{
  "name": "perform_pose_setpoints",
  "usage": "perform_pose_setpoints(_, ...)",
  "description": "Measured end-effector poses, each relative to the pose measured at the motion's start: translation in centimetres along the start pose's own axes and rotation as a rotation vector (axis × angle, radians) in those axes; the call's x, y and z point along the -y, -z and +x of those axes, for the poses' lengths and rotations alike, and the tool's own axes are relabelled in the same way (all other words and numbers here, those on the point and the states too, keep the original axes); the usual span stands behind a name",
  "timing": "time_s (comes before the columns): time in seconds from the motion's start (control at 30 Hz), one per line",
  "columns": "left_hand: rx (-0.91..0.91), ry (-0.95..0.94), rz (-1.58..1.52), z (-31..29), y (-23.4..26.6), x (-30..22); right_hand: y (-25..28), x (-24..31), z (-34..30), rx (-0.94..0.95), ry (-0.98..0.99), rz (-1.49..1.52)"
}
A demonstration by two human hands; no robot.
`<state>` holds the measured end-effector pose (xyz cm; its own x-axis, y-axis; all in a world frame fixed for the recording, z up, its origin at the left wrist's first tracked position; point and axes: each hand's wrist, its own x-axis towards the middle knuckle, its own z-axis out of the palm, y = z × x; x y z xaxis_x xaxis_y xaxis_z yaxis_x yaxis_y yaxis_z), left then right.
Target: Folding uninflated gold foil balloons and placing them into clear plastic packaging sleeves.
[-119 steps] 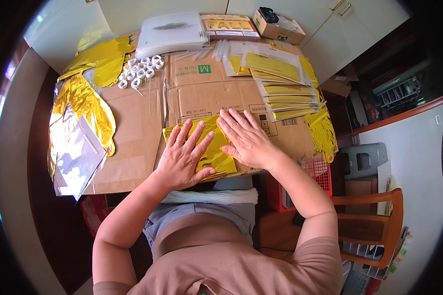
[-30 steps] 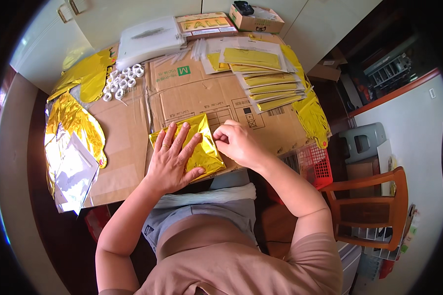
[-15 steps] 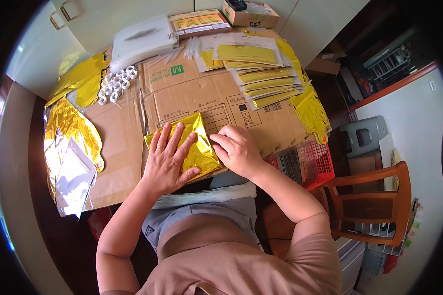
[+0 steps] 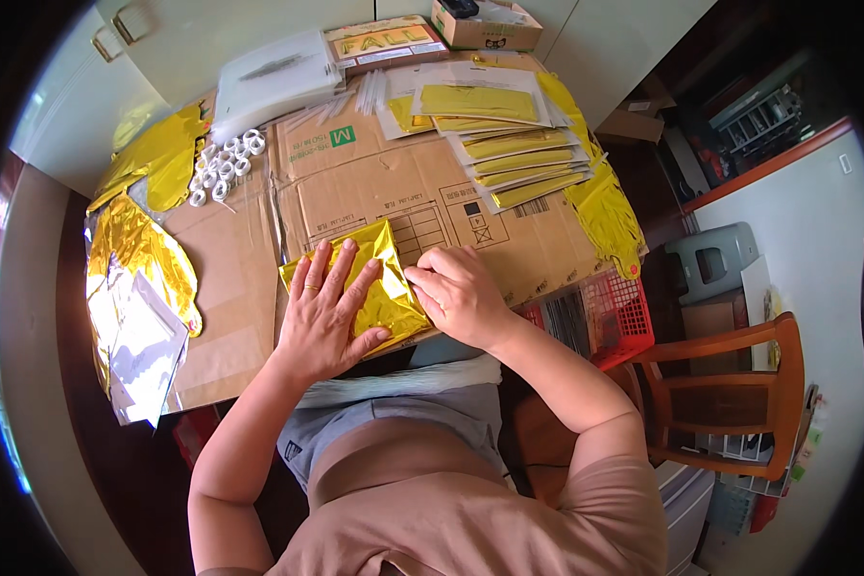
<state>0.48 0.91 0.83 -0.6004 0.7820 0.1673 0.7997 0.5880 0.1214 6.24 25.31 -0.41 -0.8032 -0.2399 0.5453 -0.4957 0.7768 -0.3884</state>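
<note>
A folded gold foil balloon [image 4: 386, 278] lies on the cardboard near its front edge. My left hand [image 4: 328, 312] rests flat on its left part, fingers stretched out and a ring on one of them. At the balloon's right edge my right hand [image 4: 459, 296] is closed, thumb and fingertips pinched against the foil; the exact grip is partly hidden by the fingers. Beyond my right hand, a fanned stack of clear packets [image 4: 514, 158] holds folded yellow-gold foil.
White ribbon rolls [image 4: 226, 168], loose gold foil [image 4: 149, 240] and a silvery sheet [image 4: 146, 336] lie left. Clear bags [image 4: 274, 82], straws [image 4: 372, 92], a flat printed box [image 4: 386, 43] and a small carton [image 4: 490, 27] stand behind. A red basket [image 4: 624, 312] and wooden chair [image 4: 720, 384] are right.
My right hand has shifted very slightly left along the balloon's edge. The left hand stays flat in the same place, and the view has moved a little.
</note>
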Motion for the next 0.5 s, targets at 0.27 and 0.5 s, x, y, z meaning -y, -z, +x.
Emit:
perform_pose_setpoints(0.27,-0.002,-0.001,0.003,-0.04,-0.01,0.05,0.76,0.63,0.06,-0.05,-0.001,-0.018)
perform_pose_setpoints(0.5,0.008,0.001,0.01,0.03,-0.01,-0.02,0.71,0.76,-0.45,-0.061,-0.013,0.003)
